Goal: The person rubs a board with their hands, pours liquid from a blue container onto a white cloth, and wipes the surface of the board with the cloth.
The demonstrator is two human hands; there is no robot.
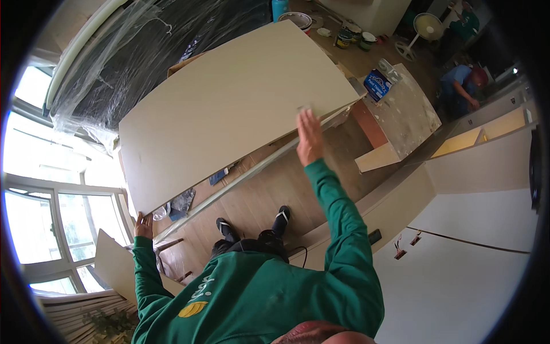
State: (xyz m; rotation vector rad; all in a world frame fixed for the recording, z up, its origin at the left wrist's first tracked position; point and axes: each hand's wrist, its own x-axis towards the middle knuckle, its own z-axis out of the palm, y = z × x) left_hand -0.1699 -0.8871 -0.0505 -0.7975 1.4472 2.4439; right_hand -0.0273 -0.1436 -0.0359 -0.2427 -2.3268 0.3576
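A large pale flat panel [235, 109] lies in front of me, raised above the floor. My left hand [144, 226] holds its near left corner, fingers at the edge. Toward the panel's right end, my right hand [310, 136] reaches over the near edge with its fingers straight and close together. A small pale pad [305, 108] shows at those fingertips, against the panel's face. What it is made of I cannot make out. Beneath the near edge runs a long pale bar [246, 173].
To the right stands a paint-spattered box-like bench [409, 112] with a blue can [378, 85] on it. Several paint cans [344, 38] and a white fan [427, 27] are at the back. Plastic sheeting [109, 74] covers something far left. A person [460, 86] crouches at right.
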